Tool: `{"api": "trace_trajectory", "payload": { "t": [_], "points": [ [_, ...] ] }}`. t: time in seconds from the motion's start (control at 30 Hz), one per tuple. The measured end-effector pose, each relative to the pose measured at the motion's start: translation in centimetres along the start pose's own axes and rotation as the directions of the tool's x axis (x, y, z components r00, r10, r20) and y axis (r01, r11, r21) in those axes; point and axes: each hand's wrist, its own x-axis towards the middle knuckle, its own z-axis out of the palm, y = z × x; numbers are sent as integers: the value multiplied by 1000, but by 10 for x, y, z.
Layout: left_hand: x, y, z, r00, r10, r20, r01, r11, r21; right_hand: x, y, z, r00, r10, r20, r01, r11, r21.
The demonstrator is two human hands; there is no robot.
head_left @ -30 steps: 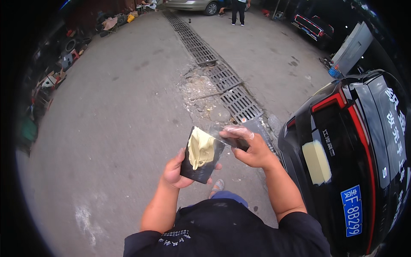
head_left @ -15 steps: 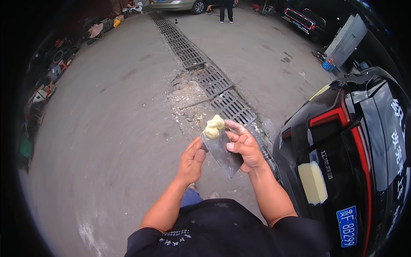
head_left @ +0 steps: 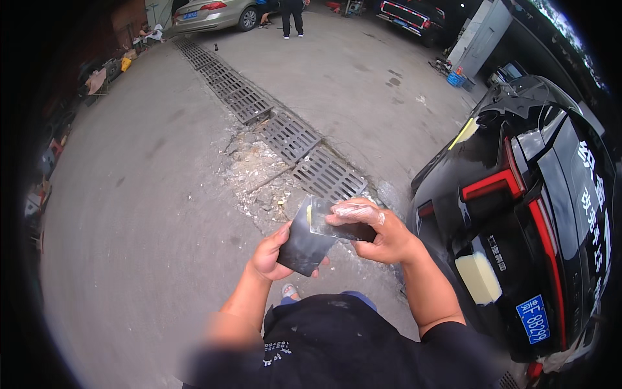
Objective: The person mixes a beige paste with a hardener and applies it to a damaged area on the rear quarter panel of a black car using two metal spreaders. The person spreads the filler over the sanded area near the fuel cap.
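My left hand (head_left: 273, 254) grips a dark, flat putty spreader (head_left: 301, 245) by its lower left edge. In my right hand (head_left: 383, 235) is a second putty spreader (head_left: 337, 226), its top shiny and greyish. Whitish residue coats the fingers of that hand, which lie across the sheet. The two spreaders overlap at chest height over the ground. A thin streak of cream putty (head_left: 309, 217) shows where they meet; whether more sits under the right sheet is hidden.
A black car's rear (head_left: 499, 214) stands close on my right, with a cream putty patch (head_left: 479, 277) on its panel. Iron drain grates (head_left: 285, 137) run ahead beside broken concrete (head_left: 253, 170). Farther off are a beige car (head_left: 217, 16), a standing person (head_left: 291, 18) and a dark pickup (head_left: 411, 16).
The putty lump that stood on the sheet's top edge is out of sight except for a streak. The right hand has turned palm down, and two separate spreaders now show. The view has swung right.
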Motion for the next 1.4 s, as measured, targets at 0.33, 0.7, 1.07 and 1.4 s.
{"api": "trace_trajectory", "payload": {
  "t": [0.33,0.7,1.07,1.4],
  "points": [
    [36,28,-49,994,-107,-24,104,987,-123,11,62,-21,990,138,-38,-142,979,-148],
    [132,62,-54,926,185,-330,-174,983,63,-18,140,-62,682,622,-384,-78,584,808],
    [229,52,-76,878,189,-441,-144,981,133,-13,248,-102,741,661,-119,-198,384,902],
    [281,82,-107,836,391,-384,-297,912,284,-4,243,-109,620,736,-272,-265,523,810]
  ]
}}
